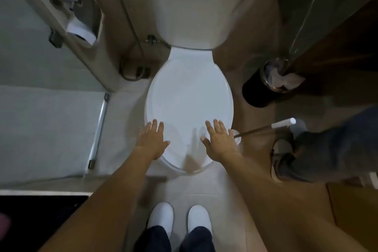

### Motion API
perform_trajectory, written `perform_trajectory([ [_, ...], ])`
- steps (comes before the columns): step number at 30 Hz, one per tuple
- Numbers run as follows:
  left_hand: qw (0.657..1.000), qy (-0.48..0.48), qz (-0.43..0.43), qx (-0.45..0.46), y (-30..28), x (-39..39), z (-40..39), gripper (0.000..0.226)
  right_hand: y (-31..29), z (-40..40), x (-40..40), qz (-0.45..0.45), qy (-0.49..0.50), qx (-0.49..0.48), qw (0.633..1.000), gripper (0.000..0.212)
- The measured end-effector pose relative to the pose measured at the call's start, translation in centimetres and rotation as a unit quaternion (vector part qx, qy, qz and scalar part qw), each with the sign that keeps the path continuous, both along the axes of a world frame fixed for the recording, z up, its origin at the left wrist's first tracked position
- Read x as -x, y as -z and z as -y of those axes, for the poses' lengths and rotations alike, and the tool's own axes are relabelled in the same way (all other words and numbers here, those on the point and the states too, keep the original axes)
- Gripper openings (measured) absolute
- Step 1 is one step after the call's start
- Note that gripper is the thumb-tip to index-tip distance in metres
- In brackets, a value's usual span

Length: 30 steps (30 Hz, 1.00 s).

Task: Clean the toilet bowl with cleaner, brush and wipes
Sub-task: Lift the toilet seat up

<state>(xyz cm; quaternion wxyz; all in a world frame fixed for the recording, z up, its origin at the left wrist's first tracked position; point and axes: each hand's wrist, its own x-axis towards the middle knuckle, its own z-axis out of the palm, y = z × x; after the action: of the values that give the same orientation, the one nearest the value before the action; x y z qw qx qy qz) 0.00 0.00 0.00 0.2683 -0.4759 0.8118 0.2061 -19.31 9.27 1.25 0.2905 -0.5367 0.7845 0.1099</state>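
Hovering flat, L hand (152, 141) & R hand (218, 140) (fingers (154, 126) splayed)

Dim, soft blur, fisheye-warped edges

One toilet (189, 106), lid down, centre frame. Two hands: left hand (152, 141), right hand (219, 141), lower centre. One toilet brush (266, 127), right. One black bin (263, 86), upper right. One paper roll (81, 30), upper left. Two white shoes (160, 217), bottom.
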Motion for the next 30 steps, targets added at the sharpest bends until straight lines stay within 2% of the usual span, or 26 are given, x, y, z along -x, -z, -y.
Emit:
perform_trajectory([
  [5,0.999,0.023,-0.036,0.000,3.3,-0.2,-3.2,0.078,3.4,-2.3,-0.7,-0.001,-0.055,-0.028,0.998,0.064],
  [8,0.999,0.041,-0.027,0.007,5.1,-0.9,-4.5,0.084,5.1,-3.7,-1.2,0.000,-0.081,-0.036,0.996,0.068],
  [18,0.995,0.028,-0.043,0.089,8.5,-0.7,-6.6,0.109,8.5,-6.1,-2.4,-0.034,-0.079,0.046,0.995,0.093],
  [23,0.991,0.024,-0.063,0.117,9.8,-1.1,-7.1,0.115,9.6,-6.6,-2.8,-0.039,-0.070,0.068,0.994,0.101],
  [30,0.980,0.067,-0.042,0.183,11.1,-1.0,-6.7,0.125,11.2,-6.9,-3.0,-0.081,-0.095,0.091,0.988,0.106],
])
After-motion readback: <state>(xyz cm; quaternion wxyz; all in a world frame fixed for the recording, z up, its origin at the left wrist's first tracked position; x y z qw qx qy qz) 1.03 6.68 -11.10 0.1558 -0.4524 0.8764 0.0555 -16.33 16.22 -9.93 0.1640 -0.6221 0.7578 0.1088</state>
